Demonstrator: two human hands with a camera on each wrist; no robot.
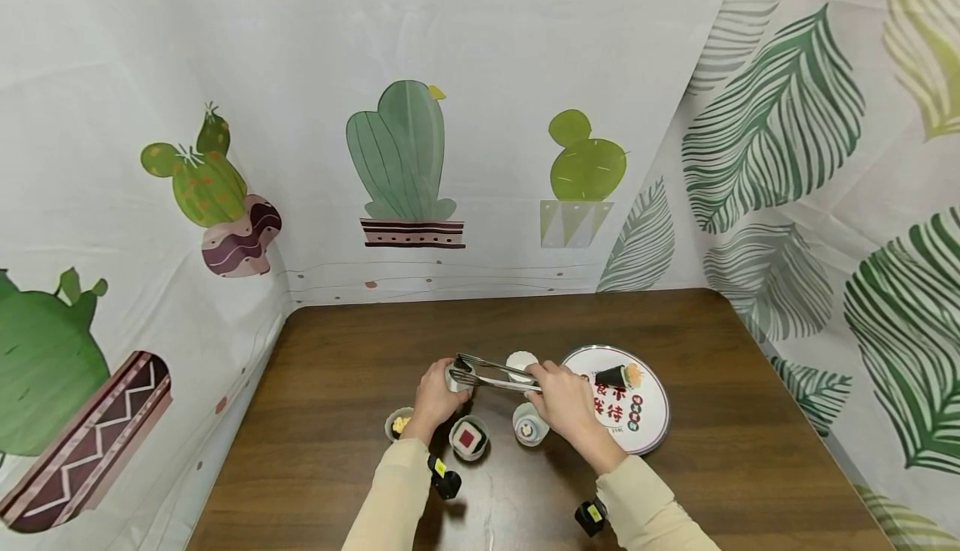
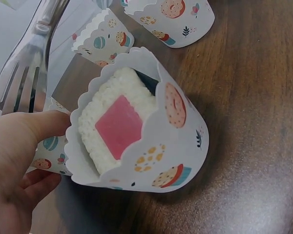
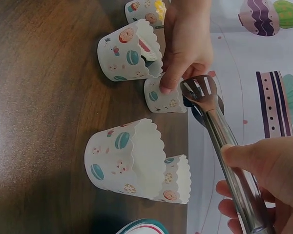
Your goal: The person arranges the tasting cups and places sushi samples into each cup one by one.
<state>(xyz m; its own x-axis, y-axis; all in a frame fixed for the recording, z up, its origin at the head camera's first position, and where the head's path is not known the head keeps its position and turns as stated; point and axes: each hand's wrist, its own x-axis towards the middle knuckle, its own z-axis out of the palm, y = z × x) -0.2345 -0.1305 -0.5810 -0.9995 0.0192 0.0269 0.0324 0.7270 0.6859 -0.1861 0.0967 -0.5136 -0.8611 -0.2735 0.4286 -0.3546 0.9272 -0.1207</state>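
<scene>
My left hand (image 1: 437, 401) grips a small printed paper cup (image 3: 158, 97), thumb on its side. Metal serving tongs (image 3: 234, 170) lie in the grip of my right hand (image 1: 562, 397), their slotted heads at the mouth of that cup. Something dark shows beside the tong heads; I cannot tell what it is. In the left wrist view, a paper cup with a sushi piece (image 2: 119, 124), white rice with a pink square and a dark strip, stands close to my left hand. Another cup (image 1: 400, 424) holding yellow food is partly behind the left wrist.
Two more paper cups stand to the right: a nearer one (image 1: 529, 424) with a round piece inside and a farther one (image 1: 521, 359). A white plate (image 1: 652, 418) with red lettering bears a dark hand roll (image 1: 617, 378). Fabric hangs behind the wooden table (image 1: 360, 351).
</scene>
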